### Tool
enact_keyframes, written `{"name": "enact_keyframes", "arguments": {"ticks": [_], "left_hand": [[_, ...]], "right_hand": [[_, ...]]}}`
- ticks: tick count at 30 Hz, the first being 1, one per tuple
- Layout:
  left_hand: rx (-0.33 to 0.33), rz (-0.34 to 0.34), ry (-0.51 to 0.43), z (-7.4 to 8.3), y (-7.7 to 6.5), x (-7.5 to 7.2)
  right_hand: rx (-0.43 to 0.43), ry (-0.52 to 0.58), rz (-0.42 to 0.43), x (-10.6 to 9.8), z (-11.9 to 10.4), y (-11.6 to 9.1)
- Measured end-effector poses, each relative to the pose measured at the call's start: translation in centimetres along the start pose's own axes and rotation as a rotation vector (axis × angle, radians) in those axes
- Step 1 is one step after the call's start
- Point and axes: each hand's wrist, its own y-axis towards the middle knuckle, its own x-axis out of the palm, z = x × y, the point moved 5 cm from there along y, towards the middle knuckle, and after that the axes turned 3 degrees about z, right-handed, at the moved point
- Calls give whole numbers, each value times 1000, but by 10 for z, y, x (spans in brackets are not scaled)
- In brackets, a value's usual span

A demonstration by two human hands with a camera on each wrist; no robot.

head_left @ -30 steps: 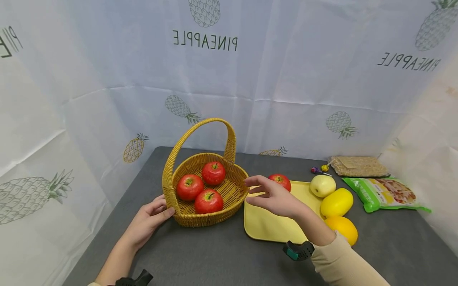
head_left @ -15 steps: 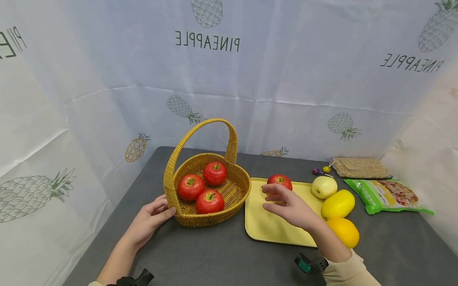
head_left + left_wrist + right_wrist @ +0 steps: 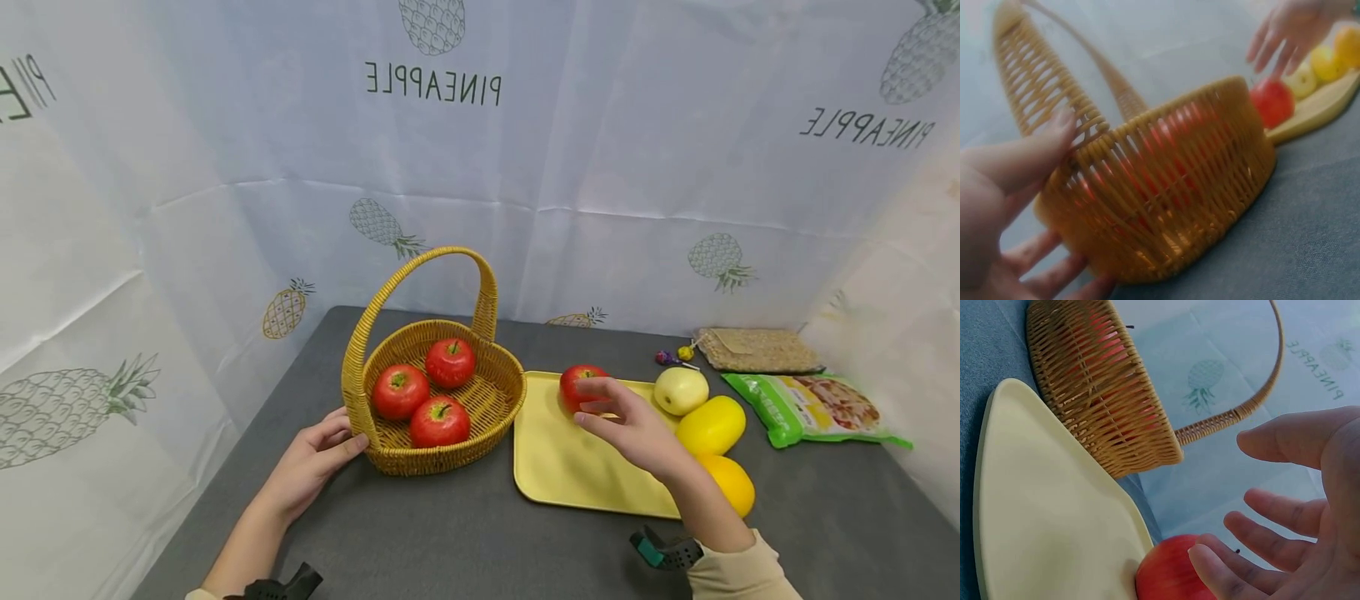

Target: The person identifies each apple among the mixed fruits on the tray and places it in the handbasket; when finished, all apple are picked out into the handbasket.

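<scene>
My left hand [image 3: 318, 458] holds the left side of a yellow wicker basket [image 3: 442, 461], thumb at the handle's base and fingers along the outer wall. Three red apples [image 3: 400, 392] lie inside it. My right hand [image 3: 633, 425] hovers over the yellow tray [image 3: 558, 475], fingers spread and nothing in them. Just beyond its fingertips a fourth piece, another red apple [image 3: 573, 387], sits at the tray's back left. In the right wrist view this apple [image 3: 1169, 575] is partly covered by the fingers.
Along the tray's right side are a pale green apple [image 3: 681, 391], a yellow lemon-like fruit [image 3: 711, 425] and an orange [image 3: 731, 486]. Farther right lie a green food packet [image 3: 817, 407], a clear bag of grain [image 3: 757, 350] and small lollipops [image 3: 675, 356]. A pineapple-print curtain stands behind.
My right hand has moved right, from beside the basket's rim to over the tray by the apple. My left hand and the basket have stayed put.
</scene>
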Motion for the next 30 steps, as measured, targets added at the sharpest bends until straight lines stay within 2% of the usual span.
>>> {"name": "enact_keyframes", "arguments": {"ticks": [9, 15, 20, 24, 30], "left_hand": [[37, 0, 21, 2, -2, -2], [33, 9, 22, 2, -2, -2], [30, 4, 23, 2, -2, -2], [27, -5, 20, 1, -1, -1], [27, -15, 17, 2, 0, 1]], "right_hand": [[14, -15, 51, -4, 5, 5], [27, -41, 138, -15, 4, 5], [84, -60, 213, -21, 10, 5], [112, -53, 241, -23, 17, 6], [97, -73, 278, -22, 27, 11]]}}
